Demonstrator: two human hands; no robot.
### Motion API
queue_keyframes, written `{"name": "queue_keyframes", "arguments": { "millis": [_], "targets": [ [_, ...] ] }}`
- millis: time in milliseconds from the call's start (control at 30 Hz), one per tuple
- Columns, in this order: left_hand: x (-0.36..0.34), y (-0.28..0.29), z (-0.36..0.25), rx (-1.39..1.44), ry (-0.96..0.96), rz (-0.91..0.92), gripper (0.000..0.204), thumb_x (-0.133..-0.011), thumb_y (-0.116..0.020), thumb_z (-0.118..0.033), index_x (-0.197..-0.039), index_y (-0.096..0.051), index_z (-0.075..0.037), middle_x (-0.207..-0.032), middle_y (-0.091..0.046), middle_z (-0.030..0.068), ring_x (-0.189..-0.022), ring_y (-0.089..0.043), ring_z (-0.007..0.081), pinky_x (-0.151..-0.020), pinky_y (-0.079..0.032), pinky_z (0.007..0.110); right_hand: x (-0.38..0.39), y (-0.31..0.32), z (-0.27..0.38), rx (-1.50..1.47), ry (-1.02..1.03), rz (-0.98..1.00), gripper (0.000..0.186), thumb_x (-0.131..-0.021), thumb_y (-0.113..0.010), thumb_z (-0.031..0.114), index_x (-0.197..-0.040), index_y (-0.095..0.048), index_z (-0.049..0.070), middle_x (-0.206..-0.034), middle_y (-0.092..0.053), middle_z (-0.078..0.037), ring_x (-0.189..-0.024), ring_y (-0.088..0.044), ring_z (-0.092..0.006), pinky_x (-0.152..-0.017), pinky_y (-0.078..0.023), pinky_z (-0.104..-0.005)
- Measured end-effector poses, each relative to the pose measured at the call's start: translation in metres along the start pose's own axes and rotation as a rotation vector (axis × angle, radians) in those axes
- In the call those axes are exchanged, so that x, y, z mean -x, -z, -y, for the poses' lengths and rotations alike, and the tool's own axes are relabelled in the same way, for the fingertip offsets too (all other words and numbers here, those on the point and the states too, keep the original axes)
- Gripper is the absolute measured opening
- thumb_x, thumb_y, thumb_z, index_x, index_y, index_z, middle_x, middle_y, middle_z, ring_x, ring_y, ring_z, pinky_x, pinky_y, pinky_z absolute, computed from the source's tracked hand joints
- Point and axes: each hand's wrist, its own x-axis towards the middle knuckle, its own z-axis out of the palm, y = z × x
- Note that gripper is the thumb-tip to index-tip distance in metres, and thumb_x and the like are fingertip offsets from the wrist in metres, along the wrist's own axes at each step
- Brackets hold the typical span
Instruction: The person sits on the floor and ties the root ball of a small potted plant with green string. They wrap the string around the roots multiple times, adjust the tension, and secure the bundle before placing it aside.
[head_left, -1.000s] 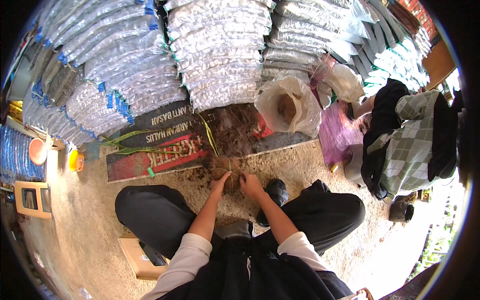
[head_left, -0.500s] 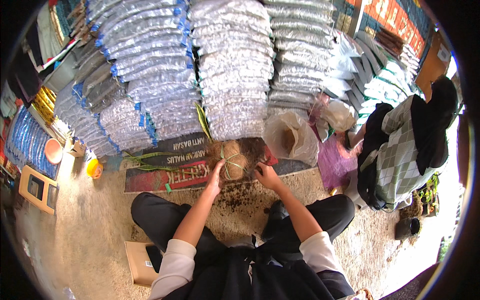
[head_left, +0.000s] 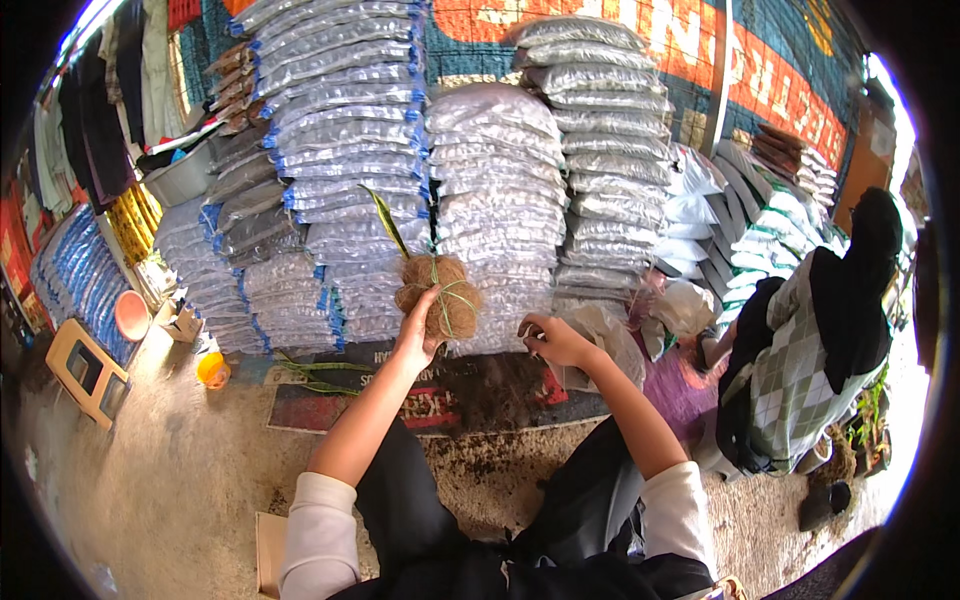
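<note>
In my left hand (head_left: pixel 416 325) is a round ball of brown coconut fibre (head_left: pixel 450 290), wrapped with light green string. A long green leaf with yellow edges (head_left: pixel 386 222) rises at the ball's upper left. My fingers press against its left and lower side, holding it up in front of the bag stacks. Apart from the ball, to its right, my right hand (head_left: pixel 556 340) hovers with fingers loosely bent and apart; nothing visible is in it. Beneath my hands, a dark printed mat (head_left: pixel 320 408) carries scattered brown fibre and soil (head_left: pixel 490 395).
Tall stacks of filled plastic bags (head_left: pixel 495 190) stand ahead. At right are an open whitish sack (head_left: pixel 606 345), purple sheeting (head_left: pixel 675 395) and a person in a checked top (head_left: pixel 825 350). An orange tub (head_left: pixel 213 370) and beige stool (head_left: pixel 88 372) are at left. Long leaves (head_left: pixel 325 385) lie on the mat.
The fibre ball has been lifted off the mat in my left hand. My right hand has risen too, its fingers loosened. The view has tilted up, showing more wall.
</note>
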Motion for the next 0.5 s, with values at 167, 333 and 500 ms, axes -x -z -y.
{"name": "queue_keyframes", "arguments": {
  "millis": [167, 333, 500],
  "targets": [
    [-0.010, 0.018, 0.008, 0.043, -0.015, -0.064, 0.056, -0.072, -0.068, -0.036, -0.115, -0.046, -0.008, -0.107, -0.055, 0.0048, -0.094, -0.057, 0.0173, -0.078, -0.049, 0.034, -0.011, -0.013, 0.007, -0.608, -0.012, 0.062, 0.012, -0.082, -0.051, 0.000, -0.092, -0.045, 0.000, -0.072, -0.057, -0.008, -0.072, -0.055, -0.0135, -0.067, -0.042, -0.0290],
    [-0.015, 0.037, 0.028, 0.102, -0.037, -0.134, 0.056, -0.073, -0.065, -0.038, -0.116, -0.045, -0.008, -0.110, -0.054, 0.0056, -0.097, -0.055, 0.0183, -0.080, -0.049, 0.035, -0.009, -0.022, 0.018, -0.705, -0.032, 0.123, 0.014, -0.083, -0.049, 0.002, -0.095, -0.041, 0.003, -0.073, -0.055, -0.007, -0.073, -0.054, -0.0135, -0.069, -0.041, -0.0279],
    [0.002, 0.041, 0.048, 0.179, 0.009, -0.184, 0.058, -0.076, -0.058, -0.046, -0.119, -0.043, -0.010, -0.113, -0.052, 0.0065, -0.102, -0.052, 0.0210, -0.082, -0.047, 0.039, -0.008, -0.030, 0.026, -0.745, 0.010, 0.432, 0.016, -0.082, -0.046, 0.000, -0.096, -0.038, 0.002, -0.072, -0.055, -0.006, -0.070, -0.053, -0.0118, -0.068, -0.041, -0.0263]
  ]
}}
